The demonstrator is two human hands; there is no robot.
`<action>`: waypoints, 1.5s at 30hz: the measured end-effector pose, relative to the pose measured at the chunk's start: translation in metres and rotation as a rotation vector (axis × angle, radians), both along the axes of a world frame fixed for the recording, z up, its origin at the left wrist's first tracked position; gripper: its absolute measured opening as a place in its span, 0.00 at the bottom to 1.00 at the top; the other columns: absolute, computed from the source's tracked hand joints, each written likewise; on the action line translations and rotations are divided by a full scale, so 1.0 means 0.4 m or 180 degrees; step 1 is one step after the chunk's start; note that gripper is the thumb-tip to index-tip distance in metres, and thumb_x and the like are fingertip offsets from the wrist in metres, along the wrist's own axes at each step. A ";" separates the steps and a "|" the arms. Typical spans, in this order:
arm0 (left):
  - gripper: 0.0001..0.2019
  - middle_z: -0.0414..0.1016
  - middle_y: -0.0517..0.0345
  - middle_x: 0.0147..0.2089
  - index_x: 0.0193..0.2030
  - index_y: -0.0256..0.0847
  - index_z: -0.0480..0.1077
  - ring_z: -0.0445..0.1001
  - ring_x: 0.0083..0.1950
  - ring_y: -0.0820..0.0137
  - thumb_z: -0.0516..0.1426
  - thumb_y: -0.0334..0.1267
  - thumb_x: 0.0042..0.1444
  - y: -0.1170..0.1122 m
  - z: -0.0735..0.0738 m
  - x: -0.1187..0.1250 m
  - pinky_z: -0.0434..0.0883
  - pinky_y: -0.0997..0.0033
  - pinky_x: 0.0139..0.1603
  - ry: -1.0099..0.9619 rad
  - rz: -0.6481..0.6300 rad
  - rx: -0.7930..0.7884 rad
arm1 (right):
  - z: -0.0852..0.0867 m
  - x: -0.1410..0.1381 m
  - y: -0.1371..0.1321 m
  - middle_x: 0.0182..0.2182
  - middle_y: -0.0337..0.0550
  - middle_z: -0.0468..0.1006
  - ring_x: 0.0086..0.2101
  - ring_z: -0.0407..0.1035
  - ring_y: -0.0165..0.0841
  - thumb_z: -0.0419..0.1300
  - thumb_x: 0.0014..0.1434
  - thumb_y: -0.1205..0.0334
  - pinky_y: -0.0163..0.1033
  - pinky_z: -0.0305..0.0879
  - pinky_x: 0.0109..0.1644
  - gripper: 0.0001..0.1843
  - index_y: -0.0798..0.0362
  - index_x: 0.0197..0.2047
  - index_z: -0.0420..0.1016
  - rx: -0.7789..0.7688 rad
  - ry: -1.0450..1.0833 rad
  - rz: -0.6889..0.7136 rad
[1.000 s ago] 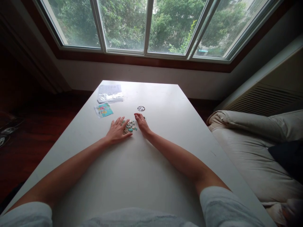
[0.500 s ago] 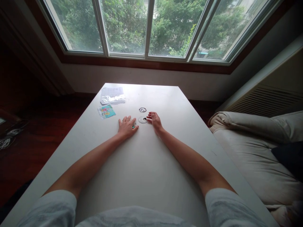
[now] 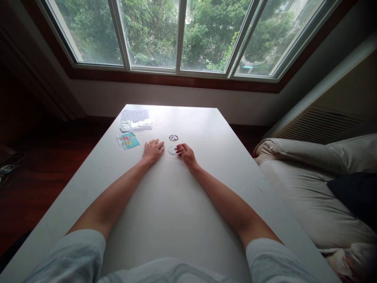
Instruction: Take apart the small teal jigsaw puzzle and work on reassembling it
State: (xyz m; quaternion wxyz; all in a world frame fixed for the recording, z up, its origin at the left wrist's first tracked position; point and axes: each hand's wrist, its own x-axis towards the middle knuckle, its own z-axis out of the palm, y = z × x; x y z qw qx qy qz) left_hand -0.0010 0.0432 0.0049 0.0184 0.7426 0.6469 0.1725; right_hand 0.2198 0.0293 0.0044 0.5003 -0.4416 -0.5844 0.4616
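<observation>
My left hand (image 3: pixel 152 151) lies palm down on the white table with its fingers stretched out. Bits of green and dark colour peek from beneath its fingertips, mostly hidden. To its right is a pale round disc with a thin dark rim (image 3: pixel 171 152). At the right side of this disc, my right hand (image 3: pixel 186 154) has thumb and fingers pinched together. Whatever is between them is too small to make out. Just beyond lies a second, smaller round piece (image 3: pixel 173 138), dark-rimmed with a black and white pattern.
A turquoise picture card (image 3: pixel 128 140) in clear wrapping lies on the table (image 3: pixel 176 212), left of my left hand. Behind it is a clear plastic bag (image 3: pixel 135 120) with pale contents. A window (image 3: pixel 178 70) stands beyond the table, a beige sofa (image 3: pixel 303 188) to the right.
My right hand's fingers have closed into a pinch at the disc's right side. My left thumb has drawn in toward the fingers. The whole view has shifted slightly.
</observation>
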 end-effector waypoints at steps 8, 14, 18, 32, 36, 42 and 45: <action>0.26 0.69 0.46 0.66 0.63 0.46 0.71 0.62 0.68 0.53 0.53 0.56 0.64 -0.031 0.009 0.003 0.53 0.48 0.71 -0.0172 0.0334 0.0500 | 0.009 0.005 -0.004 0.37 0.42 0.80 0.33 0.76 0.31 0.54 0.64 0.41 0.35 0.70 0.36 0.21 0.51 0.43 0.74 -0.0001 -0.0026 0.0040; 0.38 0.54 0.43 0.75 0.71 0.46 0.60 0.47 0.76 0.45 0.52 0.65 0.60 -0.050 0.000 0.005 0.46 0.36 0.72 -0.0042 0.0711 0.0047 | 0.003 0.013 0.001 0.37 0.42 0.80 0.33 0.76 0.31 0.55 0.64 0.42 0.35 0.71 0.37 0.20 0.50 0.43 0.74 -0.0018 -0.0007 0.0073; 0.41 0.46 0.44 0.78 0.74 0.47 0.54 0.42 0.78 0.46 0.48 0.68 0.61 -0.035 -0.005 0.000 0.41 0.37 0.74 0.0021 0.0453 -0.0315 | -0.004 0.009 0.003 0.38 0.41 0.80 0.33 0.76 0.31 0.55 0.64 0.42 0.36 0.71 0.37 0.20 0.49 0.43 0.75 0.0042 -0.0047 0.0110; 0.18 0.69 0.47 0.59 0.56 0.44 0.71 0.66 0.61 0.55 0.56 0.48 0.63 -0.004 -0.006 -0.043 0.63 0.54 0.66 -0.0278 -0.0282 0.0217 | -0.008 0.003 -0.001 0.35 0.39 0.79 0.32 0.74 0.32 0.54 0.65 0.44 0.38 0.69 0.38 0.18 0.49 0.43 0.74 0.0214 -0.0362 0.0090; 0.19 0.70 0.48 0.56 0.59 0.46 0.70 0.66 0.59 0.55 0.56 0.45 0.63 0.002 -0.005 -0.060 0.65 0.55 0.63 -0.0227 -0.0387 0.0295 | -0.001 -0.008 -0.019 0.38 0.42 0.78 0.38 0.72 0.35 0.53 0.67 0.51 0.41 0.69 0.44 0.14 0.49 0.41 0.76 0.0835 -0.1181 0.0008; 0.15 0.72 0.49 0.52 0.55 0.46 0.73 0.69 0.56 0.56 0.53 0.45 0.66 0.011 0.005 -0.057 0.67 0.56 0.60 -0.0110 -0.0492 0.0297 | 0.004 -0.027 -0.019 0.52 0.50 0.74 0.54 0.65 0.44 0.57 0.65 0.57 0.50 0.62 0.60 0.14 0.49 0.51 0.76 0.1435 -0.2423 0.0126; 0.15 0.73 0.49 0.49 0.54 0.46 0.74 0.72 0.53 0.58 0.50 0.45 0.68 0.010 0.012 -0.054 0.69 0.59 0.56 -0.0203 -0.0416 0.0421 | 0.003 -0.047 0.012 0.59 0.53 0.69 0.60 0.60 0.47 0.59 0.64 0.55 0.53 0.57 0.65 0.22 0.50 0.60 0.71 0.1574 -0.2793 0.0254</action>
